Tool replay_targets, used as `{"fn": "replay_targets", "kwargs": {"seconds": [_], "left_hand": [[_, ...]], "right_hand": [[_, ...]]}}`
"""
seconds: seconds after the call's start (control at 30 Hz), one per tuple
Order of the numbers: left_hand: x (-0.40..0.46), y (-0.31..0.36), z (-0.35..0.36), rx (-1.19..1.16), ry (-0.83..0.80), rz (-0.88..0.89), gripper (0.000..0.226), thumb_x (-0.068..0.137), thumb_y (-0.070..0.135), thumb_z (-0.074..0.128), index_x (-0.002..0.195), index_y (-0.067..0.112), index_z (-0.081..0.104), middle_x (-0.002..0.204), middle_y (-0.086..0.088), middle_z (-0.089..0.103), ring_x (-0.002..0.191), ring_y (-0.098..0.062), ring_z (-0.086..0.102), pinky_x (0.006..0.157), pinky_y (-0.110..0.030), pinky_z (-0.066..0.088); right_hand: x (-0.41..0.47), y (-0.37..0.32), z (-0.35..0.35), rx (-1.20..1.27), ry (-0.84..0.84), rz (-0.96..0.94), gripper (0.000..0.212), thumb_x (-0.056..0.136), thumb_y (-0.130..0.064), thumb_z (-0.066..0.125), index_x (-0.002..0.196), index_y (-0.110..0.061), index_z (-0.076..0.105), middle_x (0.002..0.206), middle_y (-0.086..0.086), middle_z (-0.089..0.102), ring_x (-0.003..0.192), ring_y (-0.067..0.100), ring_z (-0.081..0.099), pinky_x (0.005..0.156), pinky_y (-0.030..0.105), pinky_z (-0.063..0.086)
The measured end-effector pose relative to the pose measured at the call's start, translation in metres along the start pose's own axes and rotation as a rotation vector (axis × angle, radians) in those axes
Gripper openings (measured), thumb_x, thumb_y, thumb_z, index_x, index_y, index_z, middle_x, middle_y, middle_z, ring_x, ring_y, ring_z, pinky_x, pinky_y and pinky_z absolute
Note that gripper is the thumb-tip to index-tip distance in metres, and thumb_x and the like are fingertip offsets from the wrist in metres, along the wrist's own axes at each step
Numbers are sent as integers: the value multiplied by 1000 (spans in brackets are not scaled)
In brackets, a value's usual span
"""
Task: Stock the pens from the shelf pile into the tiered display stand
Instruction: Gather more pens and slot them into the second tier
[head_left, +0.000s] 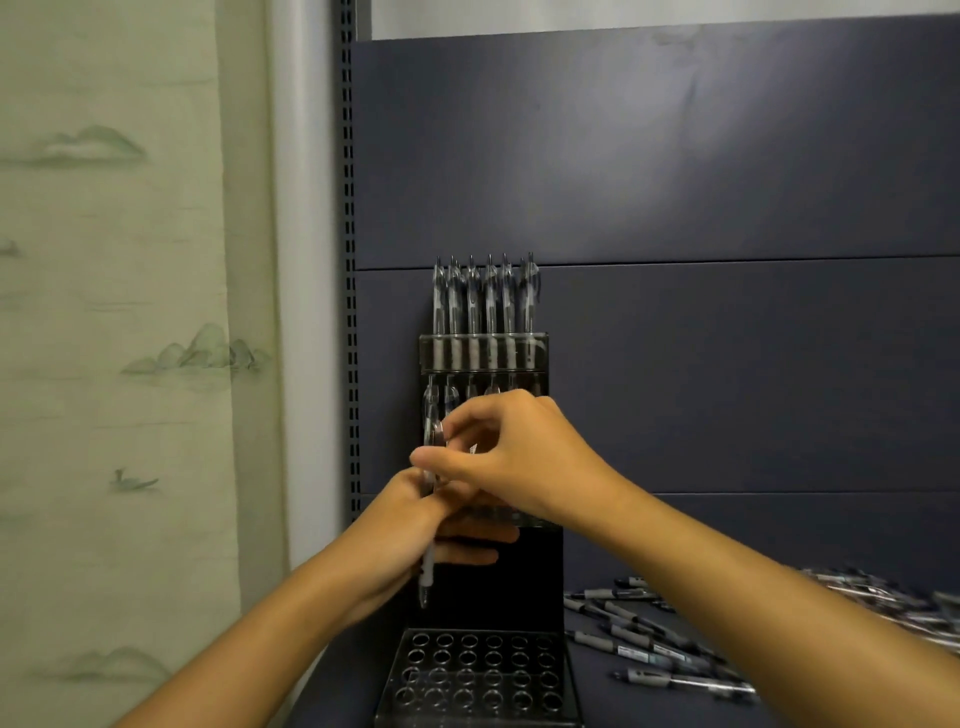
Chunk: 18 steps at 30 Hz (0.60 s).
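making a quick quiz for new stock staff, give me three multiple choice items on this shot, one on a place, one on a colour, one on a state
1. Where does the loose pen pile lie?
A. on the shelf, right of the stand
B. on top of the stand
C. left of the stand

2. What colour is the back panel?
A. red
B. dark blue-grey
C. white

3. How is the stand's lowest tier?
A. full of pens
B. covered by a lid
C. its holes in view are empty

Answers:
1 A, the pens lie scattered on the shelf to the right of the stand.
2 B, the panel behind the stand is dark blue-grey.
3 C, the round holes show no pens, while the top tier holds a row of them.
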<state>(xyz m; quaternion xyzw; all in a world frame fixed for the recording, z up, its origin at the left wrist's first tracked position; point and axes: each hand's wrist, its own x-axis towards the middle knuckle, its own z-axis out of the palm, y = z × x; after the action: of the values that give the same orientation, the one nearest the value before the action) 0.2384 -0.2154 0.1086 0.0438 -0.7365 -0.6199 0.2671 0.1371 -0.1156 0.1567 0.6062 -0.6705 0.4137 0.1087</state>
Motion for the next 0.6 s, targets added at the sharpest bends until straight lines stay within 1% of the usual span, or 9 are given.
{"fn": "replay_targets", "kwargs": {"seconds": [0.1,0.2,0.27,0.33,0.37,0.4,0.47,0.5,0.6], "left_hand": [[1,3,5,10,-12,20,29,103,12,45,125,27,55,105,-13,75,95,-32,74,81,-43,61],[1,3,3,52,-48,18,26,97,21,54,122,21,59,109,-10,75,100,-27,73,90,-42,58],[1,1,-4,48,-66,-9,37,90,30,58,126,19,57,114,-6,74,105,-25,71,92,-41,57],[-1,-4,-12,30,-51,-27,44,87,32,58,129,21,54,117,-2,73,107,-24,71,91,-40,56],[-2,-6,-16,26,-38,-28,44,86,32,58,129,22,53,117,-2,73,106,-24,71,90,-39,57],[-3,-8,-19,22,-27,-31,43,87,31,58,129,22,53,116,-2,73,106,-25,71,89,-38,57],[-4,-10,-25,28,-5,-30,36,92,27,55,128,20,55,116,-3,74,105,-25,71,87,-36,58],[-4,-10,-27,29,7,-28,32,95,23,54,127,18,57,115,-3,74,104,-25,72,86,-36,59],[-3,-6,-30,18,31,-24,27,98,18,51,123,15,60,114,-4,74,103,-26,72,83,-34,60]], "right_hand": [[0,-1,3,11,11,5,14,86,-46,71,87,-33,65,84,-9,72,84,1,64,80,27,56],[1,1,1,96,54,20,15,88,-39,70,97,-27,69,83,-7,74,83,3,69,83,28,58],[4,1,-6,181,138,18,16,90,-34,71,100,-21,70,81,-5,75,75,4,72,75,26,60],[12,1,-19,215,224,16,12,91,-30,70,100,-21,69,81,-4,75,69,3,73,64,19,58],[17,2,-27,240,255,20,8,91,-29,70,97,-23,68,80,-5,75,68,4,73,61,18,57],[21,3,-35,266,286,25,4,92,-27,70,94,-25,67,79,-5,74,67,6,73,60,20,58],[29,9,-51,295,360,48,5,92,-23,70,90,-26,66,78,-5,73,65,11,74,58,24,59],[32,13,-58,292,387,65,4,92,-23,70,93,-23,67,79,-4,74,65,13,74,58,25,60],[37,32,-68,259,411,138,17,92,-23,69,106,-13,69,87,-2,73,68,17,74,60,25,60]]}}
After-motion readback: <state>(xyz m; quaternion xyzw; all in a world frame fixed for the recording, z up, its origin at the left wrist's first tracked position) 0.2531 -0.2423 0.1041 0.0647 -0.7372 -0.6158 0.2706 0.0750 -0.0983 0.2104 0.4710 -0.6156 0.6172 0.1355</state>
